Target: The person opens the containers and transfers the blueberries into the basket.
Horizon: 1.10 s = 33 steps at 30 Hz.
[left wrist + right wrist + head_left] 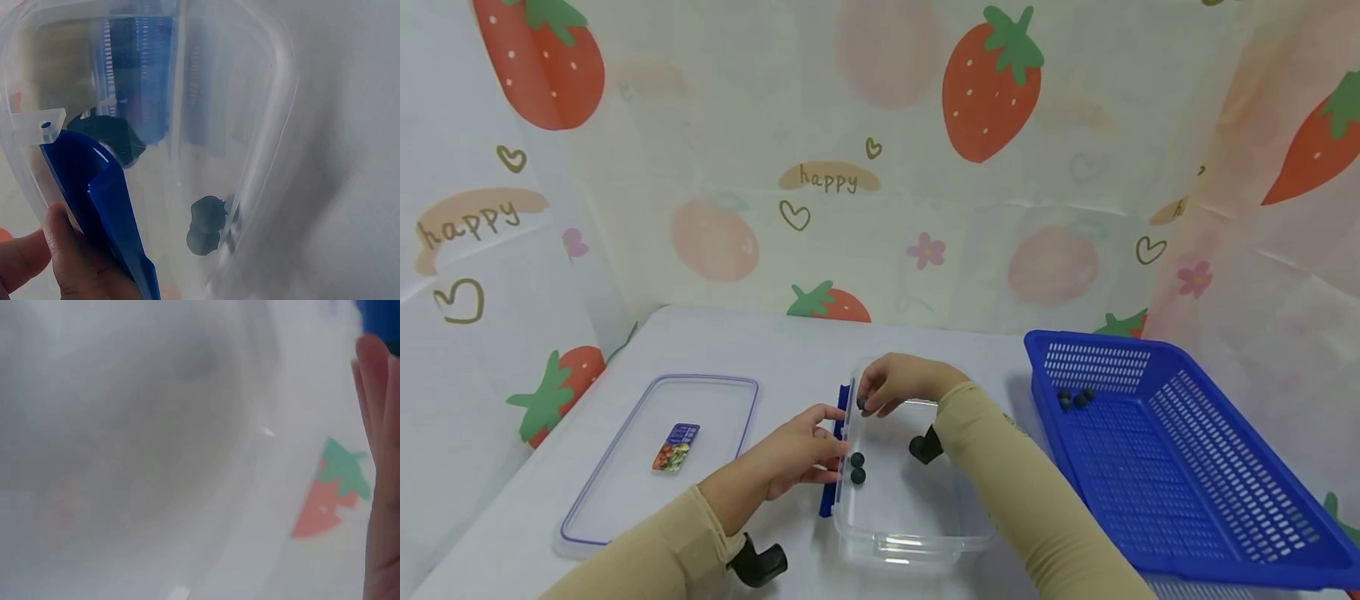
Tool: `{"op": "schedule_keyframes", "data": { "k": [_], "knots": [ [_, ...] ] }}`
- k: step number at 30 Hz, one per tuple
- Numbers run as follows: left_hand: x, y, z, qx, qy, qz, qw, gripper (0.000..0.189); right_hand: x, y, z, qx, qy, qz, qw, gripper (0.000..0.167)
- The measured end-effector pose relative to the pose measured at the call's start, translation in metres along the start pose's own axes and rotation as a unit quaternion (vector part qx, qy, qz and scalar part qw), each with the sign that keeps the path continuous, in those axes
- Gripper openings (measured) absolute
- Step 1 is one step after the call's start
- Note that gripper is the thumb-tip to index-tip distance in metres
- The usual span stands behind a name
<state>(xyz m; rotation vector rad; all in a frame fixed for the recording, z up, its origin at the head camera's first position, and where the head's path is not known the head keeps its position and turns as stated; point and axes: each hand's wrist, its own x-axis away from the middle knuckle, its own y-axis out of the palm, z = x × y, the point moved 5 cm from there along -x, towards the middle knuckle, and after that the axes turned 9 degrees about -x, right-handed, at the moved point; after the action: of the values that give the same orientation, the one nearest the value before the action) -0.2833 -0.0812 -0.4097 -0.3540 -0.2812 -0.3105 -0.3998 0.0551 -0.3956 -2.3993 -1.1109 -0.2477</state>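
Observation:
A clear plastic box [910,500] stands on the white table, with a blue latch flap [828,492] along its left side. My left hand [797,454] rests against that side, its fingers spread at the rim and beside the flap [103,194]. Over the box's left rim, my right hand [910,383] pinches a small dark ball [861,402] between thumb and fingers. Two more dark balls, one [857,459] just behind the other [857,476], lie in the box along its left wall. In the right wrist view only part of the right hand [384,444] shows.
A blue perforated basket [1247,467] stands at the right, several dark balls [1080,401] in its far left corner. Left of the box lies a clear lid [617,500] with a blue-violet edge and a small colourful label [676,447]. Strawberry-printed sheets surround the table.

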Motion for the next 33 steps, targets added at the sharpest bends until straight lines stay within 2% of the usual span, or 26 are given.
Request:
{"op": "schedule_keyframes", "data": {
  "k": [12,18,23,28,33],
  "knots": [
    [0.001,0.001,0.001,0.001,0.001,0.007,1.0000,0.050,0.025,-0.024,-0.025,0.019,-0.020,0.022,0.9994,0.011],
    [0.001,0.001,0.000,-0.003,0.006,0.009,0.9999,0.049,0.052,-0.049,-0.041,0.051,-0.046,0.059,0.9959,0.011],
    [0.002,0.000,0.000,-0.006,0.010,0.013,0.9998,0.049,0.081,-0.072,-0.049,0.042,-0.059,0.088,0.9935,0.015],
    [0.002,0.000,-0.001,-0.006,0.009,0.012,0.9999,0.049,0.109,-0.097,-0.044,0.025,-0.071,0.113,0.9908,0.018],
    [0.003,0.001,0.001,-0.007,0.011,0.009,0.9999,0.049,0.138,-0.125,-0.028,0.013,-0.071,0.141,0.9873,0.019]
  ]
}}
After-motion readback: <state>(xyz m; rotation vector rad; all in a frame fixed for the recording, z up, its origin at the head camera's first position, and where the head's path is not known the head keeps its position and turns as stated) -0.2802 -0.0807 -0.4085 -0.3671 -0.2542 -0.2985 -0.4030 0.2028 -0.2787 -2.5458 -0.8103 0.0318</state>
